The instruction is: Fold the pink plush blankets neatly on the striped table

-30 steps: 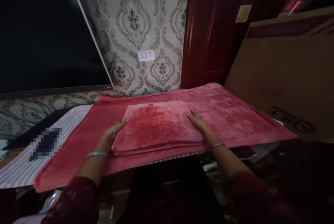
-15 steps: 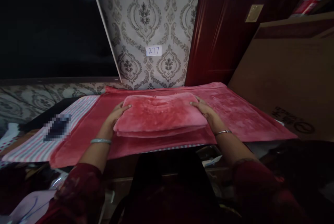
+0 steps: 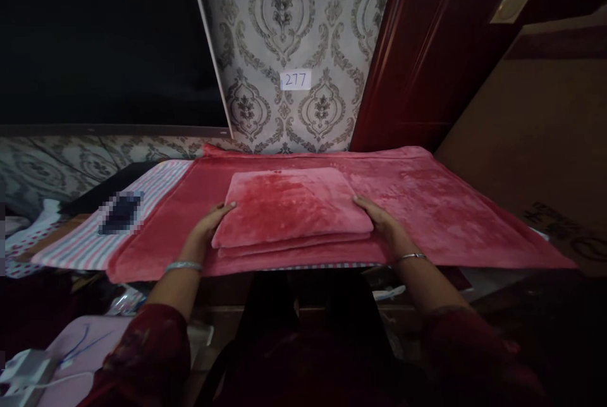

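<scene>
A thick folded pink plush blanket (image 3: 294,211) lies on a larger spread of the same pink plush fabric (image 3: 427,205). Its layers show along the near edge, and its top is smooth with a darker red patch. My left hand (image 3: 214,220) grips the blanket's left side, thumb on the edge and the other fingers mostly hidden. On the opposite side, my right hand (image 3: 377,214) holds the right edge, thumb on top, with its other fingers tucked out of sight.
A striped cloth (image 3: 80,246) with a blurred dark object (image 3: 122,212) on it lies at left. Behind stand a large black screen (image 3: 104,40) and a patterned wall (image 3: 327,28). A cardboard box (image 3: 535,135) borders the right side. A white power strip (image 3: 28,369) sits lower left.
The folded blanket has come down flat onto the spread fabric, still between both hands. My view has tilted down and shifted a little left.
</scene>
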A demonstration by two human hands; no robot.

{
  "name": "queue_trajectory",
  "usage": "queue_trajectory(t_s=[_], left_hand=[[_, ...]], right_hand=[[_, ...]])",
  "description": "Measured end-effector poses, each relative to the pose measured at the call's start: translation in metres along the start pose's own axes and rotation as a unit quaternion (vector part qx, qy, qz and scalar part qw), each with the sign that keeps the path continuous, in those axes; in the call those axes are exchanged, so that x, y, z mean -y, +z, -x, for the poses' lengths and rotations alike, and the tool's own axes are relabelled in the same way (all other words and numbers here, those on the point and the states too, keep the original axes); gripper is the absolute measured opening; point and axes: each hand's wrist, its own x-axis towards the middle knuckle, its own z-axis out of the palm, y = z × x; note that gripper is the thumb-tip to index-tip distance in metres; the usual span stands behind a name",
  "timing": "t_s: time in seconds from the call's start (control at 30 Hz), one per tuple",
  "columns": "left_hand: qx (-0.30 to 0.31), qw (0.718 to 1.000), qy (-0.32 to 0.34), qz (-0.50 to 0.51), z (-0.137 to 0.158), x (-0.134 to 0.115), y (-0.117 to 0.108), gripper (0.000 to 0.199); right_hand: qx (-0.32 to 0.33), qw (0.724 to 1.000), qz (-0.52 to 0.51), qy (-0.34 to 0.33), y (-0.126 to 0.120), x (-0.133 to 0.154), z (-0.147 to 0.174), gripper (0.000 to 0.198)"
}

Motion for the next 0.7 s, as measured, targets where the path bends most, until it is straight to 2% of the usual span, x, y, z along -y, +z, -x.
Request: queue_trajectory(t_s=[0.1, 0.13, 0.2, 0.3, 0.37, 0.47, 0.53, 0.6, 0.67, 0.7], left_hand=[[0.071, 0.997, 0.029, 0.022, 0.003, 0.003, 0.001, 0.054], [0.069, 0.996, 0.051, 0.005, 0.004, 0.005, 0.002, 0.058], [0.023, 0.995, 0.086, -0.047, 0.006, 0.009, 0.004, 0.066], [-0.03, 0.989, 0.112, -0.096, 0.009, 0.013, 0.005, 0.074], [-0.017, 0.987, 0.119, -0.105, 0.011, 0.015, 0.004, 0.073], [0.04, 0.989, 0.092, -0.105, 0.015, 0.014, -0.003, 0.065], [0.025, 0.987, 0.078, -0.137, 0.015, 0.011, -0.008, 0.063], [-0.059, 0.964, 0.114, -0.232, 0.015, 0.006, -0.005, 0.065], [-0.121, 0.904, 0.209, -0.353, 0.015, 0.0, 0.008, 0.065], [-0.116, 0.868, 0.264, -0.405, 0.017, -0.002, 0.019, 0.065]], right_hand=[[0.021, 0.999, -0.009, 0.035, -0.002, 0.0, 0.013, 0.048], [0.022, 0.999, -0.01, 0.033, -0.002, -0.002, 0.015, 0.052], [0.011, 1.0, -0.004, 0.02, 0.0, -0.007, 0.019, 0.058], [-0.015, 1.0, 0.005, 0.001, 0.002, -0.015, 0.021, 0.064], [-0.027, 1.0, 0.006, -0.003, 0.0, -0.021, 0.022, 0.066], [-0.046, 0.998, 0.029, -0.005, -0.007, -0.026, 0.023, 0.067], [-0.08, 0.992, 0.092, -0.011, -0.011, -0.025, 0.023, 0.071], [-0.139, 0.967, 0.206, -0.061, -0.009, -0.017, 0.021, 0.076], [-0.166, 0.918, 0.326, -0.154, 0.002, -0.004, 0.018, 0.073], [-0.151, 0.893, 0.374, -0.201, 0.012, 0.004, 0.016, 0.069]])
